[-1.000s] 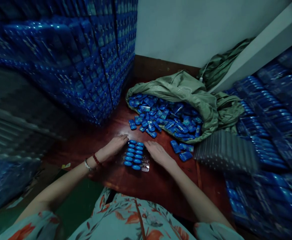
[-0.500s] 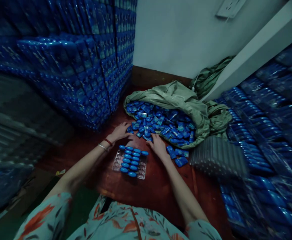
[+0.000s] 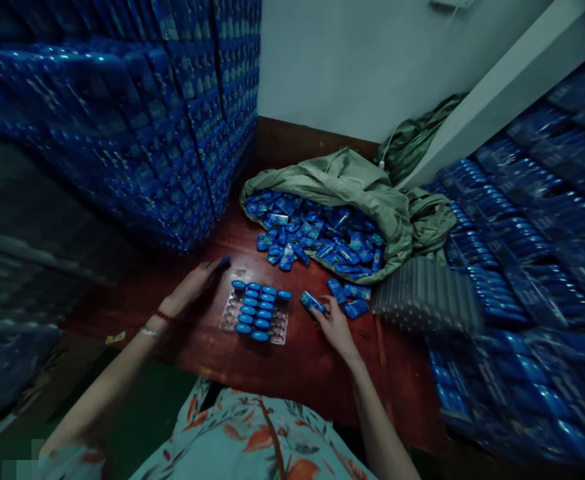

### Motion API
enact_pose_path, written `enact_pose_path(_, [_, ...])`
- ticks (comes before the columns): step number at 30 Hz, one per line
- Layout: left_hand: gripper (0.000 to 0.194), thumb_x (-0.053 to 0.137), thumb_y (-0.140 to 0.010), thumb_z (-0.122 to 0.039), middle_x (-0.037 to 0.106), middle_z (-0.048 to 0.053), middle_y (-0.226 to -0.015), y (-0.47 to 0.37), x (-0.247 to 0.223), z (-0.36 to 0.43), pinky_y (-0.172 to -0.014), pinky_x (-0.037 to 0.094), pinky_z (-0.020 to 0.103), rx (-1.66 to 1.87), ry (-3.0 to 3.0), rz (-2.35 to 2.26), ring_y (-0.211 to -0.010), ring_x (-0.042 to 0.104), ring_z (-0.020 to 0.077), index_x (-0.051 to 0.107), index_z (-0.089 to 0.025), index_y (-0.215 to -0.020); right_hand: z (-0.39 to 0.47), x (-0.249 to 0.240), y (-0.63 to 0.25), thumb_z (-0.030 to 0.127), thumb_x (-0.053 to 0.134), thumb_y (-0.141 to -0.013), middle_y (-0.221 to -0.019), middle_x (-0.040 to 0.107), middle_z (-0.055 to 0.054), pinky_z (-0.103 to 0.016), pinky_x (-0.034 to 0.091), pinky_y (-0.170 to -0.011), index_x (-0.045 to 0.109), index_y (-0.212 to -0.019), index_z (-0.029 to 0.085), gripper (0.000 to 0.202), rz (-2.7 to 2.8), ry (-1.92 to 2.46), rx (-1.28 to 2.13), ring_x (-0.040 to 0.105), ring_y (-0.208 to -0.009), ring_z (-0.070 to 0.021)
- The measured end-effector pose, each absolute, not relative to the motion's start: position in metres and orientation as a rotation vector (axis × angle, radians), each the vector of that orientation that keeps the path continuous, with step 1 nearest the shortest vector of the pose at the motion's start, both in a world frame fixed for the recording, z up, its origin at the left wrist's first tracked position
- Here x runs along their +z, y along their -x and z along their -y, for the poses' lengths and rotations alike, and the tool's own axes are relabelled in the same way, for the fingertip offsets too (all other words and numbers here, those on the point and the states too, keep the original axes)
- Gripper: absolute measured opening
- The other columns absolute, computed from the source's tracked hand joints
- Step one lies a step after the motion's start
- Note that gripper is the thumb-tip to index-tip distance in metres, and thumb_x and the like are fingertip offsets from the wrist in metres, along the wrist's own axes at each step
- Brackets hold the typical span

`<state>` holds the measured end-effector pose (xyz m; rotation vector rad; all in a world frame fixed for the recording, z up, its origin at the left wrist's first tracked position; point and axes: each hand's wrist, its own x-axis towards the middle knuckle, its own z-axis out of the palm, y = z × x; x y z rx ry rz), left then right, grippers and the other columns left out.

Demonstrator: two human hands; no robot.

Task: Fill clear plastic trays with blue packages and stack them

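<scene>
A clear plastic tray [image 3: 226, 320] lies on the red-brown table in front of me, with rows of small blue packs [image 3: 247, 310] standing in its middle. To its left is my left hand [image 3: 195, 285], closed on a small blue pack [image 3: 225, 261] held at the fingertips. On the tray's other side my right hand [image 3: 333, 323] grips another blue pack [image 3: 313, 302] between thumb and fingers, label side up. Beyond the tray, many loose blue packs [image 3: 317, 230] spill from the mouth of a green cloth sack [image 3: 342, 170]. Several loose packs [image 3: 356, 308] lie just beyond my right hand.
Stacks of wrapped blue packs rise at left [image 3: 137, 133] and right [image 3: 502, 267]. A pile of nested clear trays [image 3: 427, 300] sits on the table [image 3: 317, 367] at right. A slanting white beam [image 3: 502, 80] stands before the wall.
Both hands have drawn back from the loose packs at the sack and moved apart, one to each side of the tray. Each now carries a blue pack. The view has shifted slightly.
</scene>
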<state>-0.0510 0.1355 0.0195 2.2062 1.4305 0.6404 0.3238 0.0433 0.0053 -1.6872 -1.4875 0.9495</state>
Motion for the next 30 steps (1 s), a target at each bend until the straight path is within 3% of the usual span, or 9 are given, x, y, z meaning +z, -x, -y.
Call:
enact_pose_path(4, [0.037,0.038,-0.089,-0.032,0.060,0.011,-0.113,0.073,0.022,-0.075,-0.094,0.045,0.040,0.793,-2.040,-1.578,-0.103,0.058,0.0230,0.052,-0.018,-0.121,-0.008,0.017,-0.322,0.047,0.058,-0.077,-0.086,0.066,-0.005,-0.029,0.053,-0.055,0.056,-0.101,0.019,0.036,1.288,1.620,1.101,0.064,-0.066,-0.0179])
enact_pose_path(9, [0.038,0.046,-0.088,-0.038,0.061,0.010,-0.107,0.051,0.032,-0.027,-0.082,0.051,0.035,1.017,-1.776,-1.789,-0.093,0.061,0.0212,0.047,-0.018,-0.120,-0.007,0.034,-0.294,0.035,0.051,-0.085,-0.111,0.063,-0.009,-0.035,0.051,-0.082,0.056,-0.113,0.020,0.032,1.529,1.596,0.750,0.061,-0.097,-0.0210])
enact_pose_path(14, [0.029,0.043,-0.091,-0.029,0.060,0.010,-0.112,0.022,0.037,-0.032,-0.086,0.049,0.035,0.963,-1.963,-1.586,-0.099,0.059,0.0204,0.049,-0.019,-0.118,-0.031,0.031,-0.273,0.017,0.039,-0.090,-0.106,0.061,-0.009,-0.037,0.047,-0.091,0.055,-0.114,0.022,0.030,1.977,1.418,0.566,0.057,-0.101,-0.0204])
enact_pose_path(19, [0.027,0.041,-0.093,-0.021,0.060,0.011,-0.109,0.014,0.040,-0.054,-0.087,0.047,0.038,0.829,-2.361,-1.395,-0.100,0.055,0.0212,0.052,-0.018,-0.118,-0.050,0.044,-0.274,0.005,0.034,-0.085,-0.105,0.059,-0.011,-0.036,0.048,-0.087,0.054,-0.120,0.020,0.043,2.448,1.386,0.407,0.055,-0.099,-0.0213])
enact_pose_path(30, [0.029,0.040,-0.091,-0.013,0.059,0.011,-0.104,0.019,0.047,-0.084,-0.087,0.047,0.038,0.477,-2.801,-1.120,-0.093,0.055,0.0204,0.052,-0.014,-0.117,-0.070,0.092,-0.246,0.011,0.037,-0.091,-0.104,0.058,-0.011,-0.032,0.045,-0.078,0.055,-0.112,0.016,0.028,3.007,1.420,0.289,0.056,-0.092,-0.0202])
